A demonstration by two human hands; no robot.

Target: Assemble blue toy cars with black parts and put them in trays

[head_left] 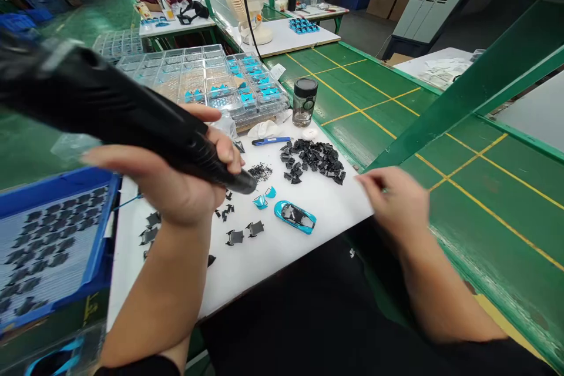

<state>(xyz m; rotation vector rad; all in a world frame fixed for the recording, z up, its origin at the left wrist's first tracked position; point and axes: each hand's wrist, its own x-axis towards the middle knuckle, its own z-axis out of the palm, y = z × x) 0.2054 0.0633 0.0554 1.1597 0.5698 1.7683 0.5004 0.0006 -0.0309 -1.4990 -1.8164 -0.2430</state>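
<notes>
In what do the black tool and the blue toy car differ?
The black tool is long and narrow; the toy car is short and low. The tool looks mostly black, the car bright blue with a dark middle. The left hand holds the tool; the car lies on the white table.

One long black handheld tool, one shiny blue toy car and one black-lidded clear jar are seen.

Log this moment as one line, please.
Left hand: holding black handheld tool | Right hand: near edge of white table, grip contents unclear | On table: blue car body, pile of black parts
</notes>
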